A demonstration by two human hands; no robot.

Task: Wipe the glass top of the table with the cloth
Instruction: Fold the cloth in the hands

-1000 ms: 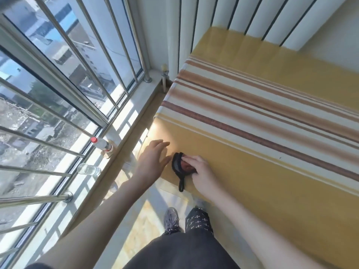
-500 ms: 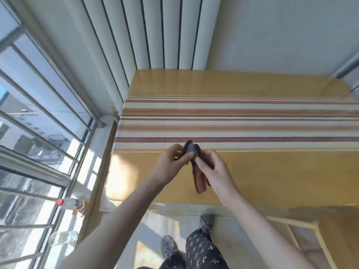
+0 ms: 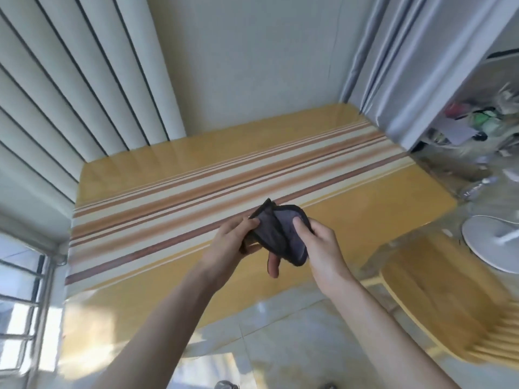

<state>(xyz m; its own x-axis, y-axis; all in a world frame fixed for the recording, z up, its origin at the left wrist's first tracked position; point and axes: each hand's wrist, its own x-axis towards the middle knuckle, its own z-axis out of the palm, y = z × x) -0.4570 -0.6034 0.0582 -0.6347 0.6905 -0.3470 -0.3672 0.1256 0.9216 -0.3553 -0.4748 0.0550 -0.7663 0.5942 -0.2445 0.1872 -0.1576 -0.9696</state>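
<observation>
A small dark grey cloth (image 3: 280, 234) with a black hem is held up in the air over the near half of the table. My left hand (image 3: 230, 242) pinches its left side and my right hand (image 3: 320, 245) grips its right side, thumb on top. The cloth is partly spread between them and does not touch the table. The table (image 3: 146, 299) has a shiny glass top over a yellow covering with white, orange and brown stripes; it runs from the left wall to the right.
White vertical blinds (image 3: 70, 94) hang behind the table on the left, a grey curtain (image 3: 407, 80) at the back right. A wooden chair (image 3: 449, 304) stands at the table's right. A white round fan base (image 3: 494, 242) and cluttered shelves (image 3: 477, 122) lie further right. Window bars (image 3: 16, 304) at left.
The view has swung right, away from the window. The cloth was pressed on the table's near left corner by my right hand; both hands have lifted it and are spreading it in the air.
</observation>
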